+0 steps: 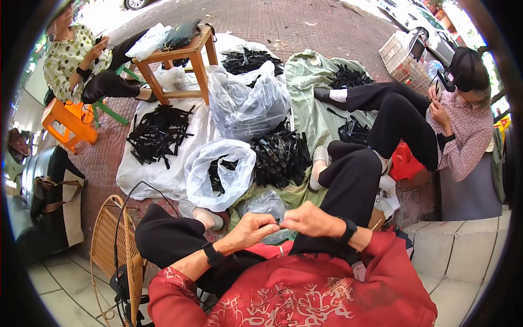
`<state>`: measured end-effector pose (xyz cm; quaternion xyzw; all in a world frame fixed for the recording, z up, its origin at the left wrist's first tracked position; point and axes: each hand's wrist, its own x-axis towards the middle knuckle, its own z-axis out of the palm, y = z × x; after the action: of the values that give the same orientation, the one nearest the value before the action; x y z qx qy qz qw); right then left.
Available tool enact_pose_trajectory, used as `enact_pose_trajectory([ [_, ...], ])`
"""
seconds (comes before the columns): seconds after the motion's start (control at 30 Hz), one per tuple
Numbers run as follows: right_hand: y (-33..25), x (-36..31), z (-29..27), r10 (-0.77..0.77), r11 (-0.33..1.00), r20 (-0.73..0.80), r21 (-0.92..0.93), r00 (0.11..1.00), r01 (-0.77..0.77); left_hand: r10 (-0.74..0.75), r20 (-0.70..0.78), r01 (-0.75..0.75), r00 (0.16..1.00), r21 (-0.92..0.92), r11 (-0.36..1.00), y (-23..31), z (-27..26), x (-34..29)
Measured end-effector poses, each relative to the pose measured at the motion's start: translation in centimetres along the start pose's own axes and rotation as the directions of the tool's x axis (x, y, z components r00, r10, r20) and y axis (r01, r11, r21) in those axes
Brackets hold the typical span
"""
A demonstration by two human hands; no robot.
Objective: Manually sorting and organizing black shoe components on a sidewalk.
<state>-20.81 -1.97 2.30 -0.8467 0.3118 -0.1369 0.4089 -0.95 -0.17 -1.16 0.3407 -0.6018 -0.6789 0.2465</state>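
brick paving [305, 34]; a plastic bag [218, 203] holds black strips [216, 179].

Lettering goes unread at a roadside spot: a red long-sleeved fabric top [305, 294] bears pale, curling, script-like print across its front and left sleeve, its strokes not legible as words. At the top's left cuff, a black wrist-worn band with a dark face [212, 253], and at its right cuff, a second black band of similar shape [347, 231], show no readable figures. Just beyond the top's right sleeve, a white bag-like piece with dark printed marks [388, 200] is too small to decipher; well beyond that sleeve, a yellow-and-red patch [502, 123] yields no legible sign
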Motion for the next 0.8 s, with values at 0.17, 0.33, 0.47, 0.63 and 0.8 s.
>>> enact_pose_trajectory([
  [0.17, -0.8, 0.4, -3.4, 0.171, 0.896, 0.177, 0.381, 0.969, -0.228, -0.035, -0.048, 0.033, 0.998, -0.044, 0.998, 3.1, 0.7, 0.3],
  [0.33, -1.8, 1.3, -6.1, 0.407, 0.335, 0.516, 0.683, 0.753, -0.649, -0.221, 0.308, 0.308, 0.925, -0.270, 0.912, 4.3, -2.6, 3.1],
  [0.47, 4.5, 3.1, -4.5, 0.527, -0.097, 0.478, 0.855, 0.703, -0.509, -0.286, -0.037, 0.269, 0.957, -0.246, 0.931, -1.0, -7.2, 7.9],
  [0.63, 13.5, 6.3, -1.8, 0.728, -0.145, 0.317, 0.938, 0.608, -0.316, -0.588, -0.456, 0.344, 0.668, -0.510, 0.788, -11.0, -16.6, 10.1],
  [0.8, 21.1, 9.5, 1.3, 0.865, 0.049, 0.160, 0.916, 0.476, -0.397, -0.556, -0.657, 0.597, 0.509, -0.196, 0.778, -20.3, -18.7, 7.9],
])
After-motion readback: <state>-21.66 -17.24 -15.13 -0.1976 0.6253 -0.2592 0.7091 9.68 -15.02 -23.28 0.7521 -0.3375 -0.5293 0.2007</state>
